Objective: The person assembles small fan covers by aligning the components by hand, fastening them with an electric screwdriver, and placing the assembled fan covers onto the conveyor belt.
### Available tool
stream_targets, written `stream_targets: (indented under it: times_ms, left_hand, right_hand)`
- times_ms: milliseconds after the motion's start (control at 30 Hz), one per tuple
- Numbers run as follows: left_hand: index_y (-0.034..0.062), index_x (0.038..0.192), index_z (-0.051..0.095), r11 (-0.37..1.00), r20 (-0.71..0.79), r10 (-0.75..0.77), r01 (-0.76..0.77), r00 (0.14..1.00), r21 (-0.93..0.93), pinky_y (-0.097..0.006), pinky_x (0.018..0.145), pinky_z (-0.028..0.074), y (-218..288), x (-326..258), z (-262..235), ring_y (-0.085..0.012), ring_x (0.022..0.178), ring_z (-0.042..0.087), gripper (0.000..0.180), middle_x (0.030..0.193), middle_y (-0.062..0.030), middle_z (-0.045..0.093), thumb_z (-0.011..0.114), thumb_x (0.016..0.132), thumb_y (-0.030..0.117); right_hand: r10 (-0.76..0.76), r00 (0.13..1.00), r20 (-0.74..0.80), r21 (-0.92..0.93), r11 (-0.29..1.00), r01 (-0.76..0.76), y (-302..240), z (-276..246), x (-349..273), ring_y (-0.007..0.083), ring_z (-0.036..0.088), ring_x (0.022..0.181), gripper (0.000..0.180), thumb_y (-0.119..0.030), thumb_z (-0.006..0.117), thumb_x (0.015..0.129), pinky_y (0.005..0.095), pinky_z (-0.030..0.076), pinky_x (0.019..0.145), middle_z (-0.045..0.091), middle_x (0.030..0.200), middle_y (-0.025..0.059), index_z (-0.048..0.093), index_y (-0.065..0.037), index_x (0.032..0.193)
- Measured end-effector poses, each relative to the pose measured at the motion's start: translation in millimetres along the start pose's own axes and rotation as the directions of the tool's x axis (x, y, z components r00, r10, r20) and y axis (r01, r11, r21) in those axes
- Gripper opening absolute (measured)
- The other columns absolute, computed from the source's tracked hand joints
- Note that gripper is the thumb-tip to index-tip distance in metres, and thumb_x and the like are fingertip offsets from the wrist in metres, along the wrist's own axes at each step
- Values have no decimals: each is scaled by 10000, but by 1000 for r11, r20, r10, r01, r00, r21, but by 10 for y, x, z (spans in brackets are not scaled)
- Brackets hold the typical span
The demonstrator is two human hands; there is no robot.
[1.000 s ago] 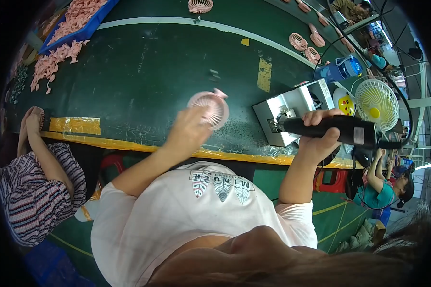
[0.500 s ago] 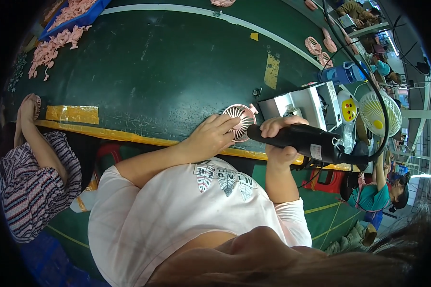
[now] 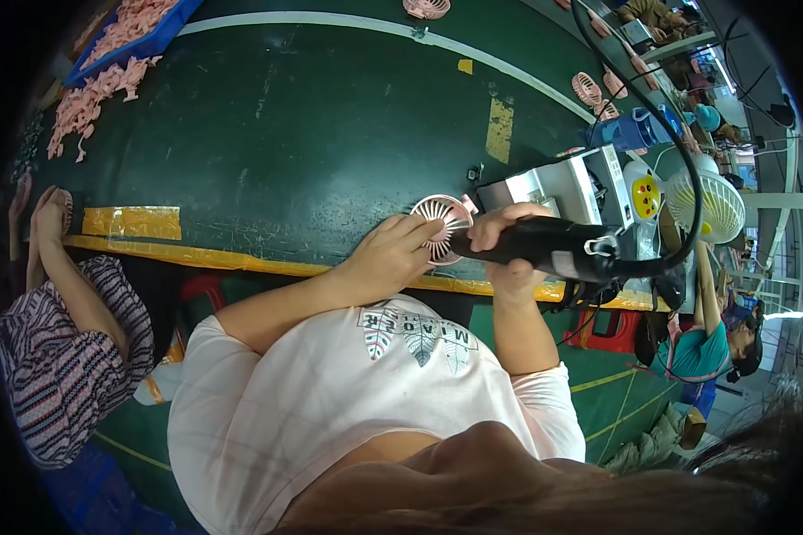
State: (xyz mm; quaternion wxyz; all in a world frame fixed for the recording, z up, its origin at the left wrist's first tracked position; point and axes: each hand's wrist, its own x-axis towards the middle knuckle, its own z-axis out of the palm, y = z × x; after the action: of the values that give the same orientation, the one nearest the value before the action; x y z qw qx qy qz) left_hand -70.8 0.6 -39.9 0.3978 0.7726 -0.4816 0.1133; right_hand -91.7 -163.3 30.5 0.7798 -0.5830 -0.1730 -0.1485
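Note:
On the near edge of the table, my left hand [image 3: 391, 257] is closed on the rim of a small pink handheld fan [image 3: 439, 209], its fingers pressing on the round grille. A short pink part juts from the fan's far right side. My right hand [image 3: 511, 239] wraps round a thick black electric screwdriver [image 3: 562, 250], held nearly level, with a cable leading off its right end. The screwdriver's left end reaches over the right side of the grille. Its bit is hidden, so I cannot tell whether it touches the fan.
A metal box-shaped device [image 3: 562, 189] stands right of the fan, with a white desk fan [image 3: 706, 207] beyond it. The black cable [image 3: 694, 169] arcs overhead. Pink parts fill a blue bin [image 3: 165, 34] at far left. A co-worker's hand [image 3: 52, 214] is at the left edge.
My right hand has brought the screwdriver a little left, so its end now overlaps the fan's right side. My left hand stays on the fan. The view has shifted slightly.

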Motion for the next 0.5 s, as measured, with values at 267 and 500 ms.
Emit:
stream_targets:
  times_ms: [267,500]
  left_hand:
    - [4,750,570,997,-26,-64,65,998,31,-359,761,390,78,9,-86,-269,928,496,124,1028,-138,524,566,628,21]
    - [11,730,569,998,1,34,-34,999,59,-340,752,379,39,-47,-50,-248,918,490,112,1006,-133,520,561,632,65]
  right_hand:
    - [-359,920,-156,-226,920,320,-694,-421,198,198,518,574,632,-466,691,702,318,437,556,514,663,87,412,-19,1051]
    - [-237,951,-199,-254,950,184,-628,-371,231,172,484,629,550,-531,644,713,317,391,643,502,700,42,478,-99,1009]
